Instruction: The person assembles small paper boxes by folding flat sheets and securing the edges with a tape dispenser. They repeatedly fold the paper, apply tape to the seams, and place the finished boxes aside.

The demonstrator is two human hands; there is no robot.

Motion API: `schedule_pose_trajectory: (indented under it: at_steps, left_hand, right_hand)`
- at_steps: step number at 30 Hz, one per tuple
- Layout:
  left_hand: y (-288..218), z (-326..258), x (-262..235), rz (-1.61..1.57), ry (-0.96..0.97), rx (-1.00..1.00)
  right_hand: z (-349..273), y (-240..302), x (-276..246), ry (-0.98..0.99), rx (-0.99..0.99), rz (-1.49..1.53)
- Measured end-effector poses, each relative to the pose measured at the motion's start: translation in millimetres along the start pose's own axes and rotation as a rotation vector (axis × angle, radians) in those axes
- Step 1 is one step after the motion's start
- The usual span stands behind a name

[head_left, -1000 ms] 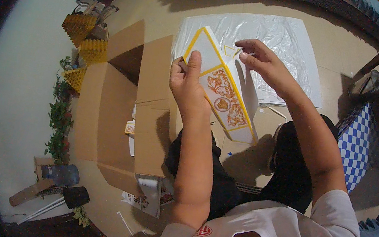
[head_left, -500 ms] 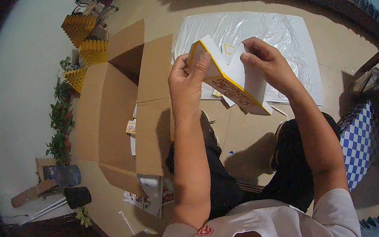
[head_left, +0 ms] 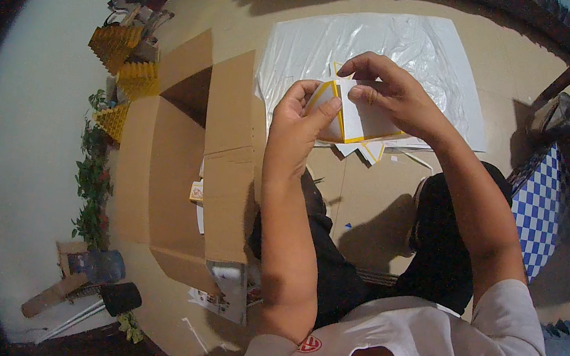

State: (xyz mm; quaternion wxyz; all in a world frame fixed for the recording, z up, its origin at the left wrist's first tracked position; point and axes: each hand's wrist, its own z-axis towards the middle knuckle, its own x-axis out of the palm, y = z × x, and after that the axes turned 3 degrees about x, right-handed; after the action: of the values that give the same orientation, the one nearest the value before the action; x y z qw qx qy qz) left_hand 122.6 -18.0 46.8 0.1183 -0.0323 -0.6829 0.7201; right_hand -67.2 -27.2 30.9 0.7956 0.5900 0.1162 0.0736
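White card with yellow edging makes up the folded card piece [head_left: 353,128], which in the head view sits between the two hands, bent along a crease and raised over the floor [head_left: 334,244]. The left hand [head_left: 300,116] pinches it at the end: its thumb presses the near face while the other fingers wrap behind. The right hand [head_left: 384,94] has its thumb against the inner white panel and its forefinger curled by the upper edge; whether those fingers pinch the panel or merely steady it, I cannot tell.

It looks light and fairly stiff, likely to bend readily along its crease but to dent or kink if squeezed mid-panel. Its smooth face may be slightly slippery, so the best hold seems to be close to the fold or at an edge, thumb on one side and fingers flat on the other.

Beyond the fingers lies a white sheet [head_left: 447,77] under crumpled clear plastic. Just below them show pointed yellow-edged tabs [head_left: 371,152]; whether these join the held piece is unclear. Left of the left fingers stands an open cardboard box [head_left: 232,107].
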Motion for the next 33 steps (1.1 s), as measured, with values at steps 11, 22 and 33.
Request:
schedule_pose_trajectory:
  at_steps: [11,22,33]
  left_hand:
    - [-1,0,1,-0.006,0.138,-0.026]
    - [10,-3,14,0.786,0.09,0.379]
    - [11,-4,36,0.604,0.016,0.065]
  right_hand:
    - [1,-5,-12,0.097,0.047,-0.148]
    - [-4,5,-28,0.142,0.009,-0.601]
    - [4,2,-31,0.058,-0.447,-0.875]
